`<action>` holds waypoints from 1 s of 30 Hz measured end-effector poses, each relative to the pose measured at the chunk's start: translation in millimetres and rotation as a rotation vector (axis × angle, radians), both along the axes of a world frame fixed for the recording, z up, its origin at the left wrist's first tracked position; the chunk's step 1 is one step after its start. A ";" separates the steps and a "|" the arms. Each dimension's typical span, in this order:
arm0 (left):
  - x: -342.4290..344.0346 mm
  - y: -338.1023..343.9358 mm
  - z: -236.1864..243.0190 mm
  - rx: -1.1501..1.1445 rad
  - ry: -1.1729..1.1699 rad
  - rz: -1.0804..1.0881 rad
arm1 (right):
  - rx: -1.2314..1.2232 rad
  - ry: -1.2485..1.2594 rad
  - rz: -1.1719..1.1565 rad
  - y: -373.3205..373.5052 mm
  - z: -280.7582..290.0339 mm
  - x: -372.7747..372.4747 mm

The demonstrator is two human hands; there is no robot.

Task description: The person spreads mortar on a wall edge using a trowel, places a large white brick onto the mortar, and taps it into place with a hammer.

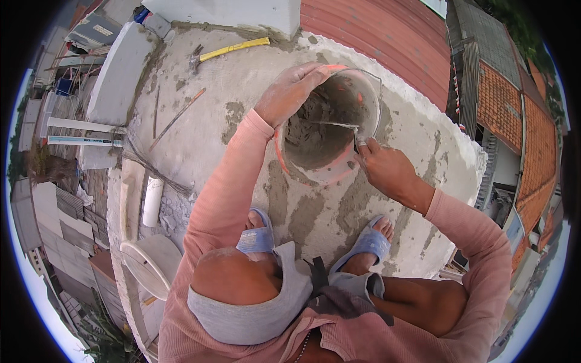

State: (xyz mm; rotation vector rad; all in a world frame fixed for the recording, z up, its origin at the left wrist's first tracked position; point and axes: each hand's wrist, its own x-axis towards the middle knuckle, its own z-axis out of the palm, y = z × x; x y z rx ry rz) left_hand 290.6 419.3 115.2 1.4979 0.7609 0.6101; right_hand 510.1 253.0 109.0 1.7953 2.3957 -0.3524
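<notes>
A round bucket point(370, 100), smeared with dried cement and orange in patches, stands on the slab in front of me. Wet grey mortar point(315, 142) lies inside it. My left hand point(295, 91) grips the bucket's far-left rim, its fingers partly out of sight. At the near-right rim, my right hand point(387, 169) is closed around the handle of a trowel point(334, 125). The trowel reaches over the rim into the bucket. Its thin, pale metal edge shows against the mortar, and the rest of its blade is hard to make out.
A hammer with a yellow handle point(235, 48) lies at the far left, with a thin rod point(177, 118) nearer. A white pipe piece point(152, 201) and round white container point(160, 257) are at left. The slab's rough edge point(417, 103) drops toward roofs; my sandalled feet flank the bucket's near side.
</notes>
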 end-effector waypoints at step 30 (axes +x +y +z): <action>21.6 31.9 -17.8 0.262 0.013 -0.111 | 0.451 -0.230 0.153 39.9 70.8 0.1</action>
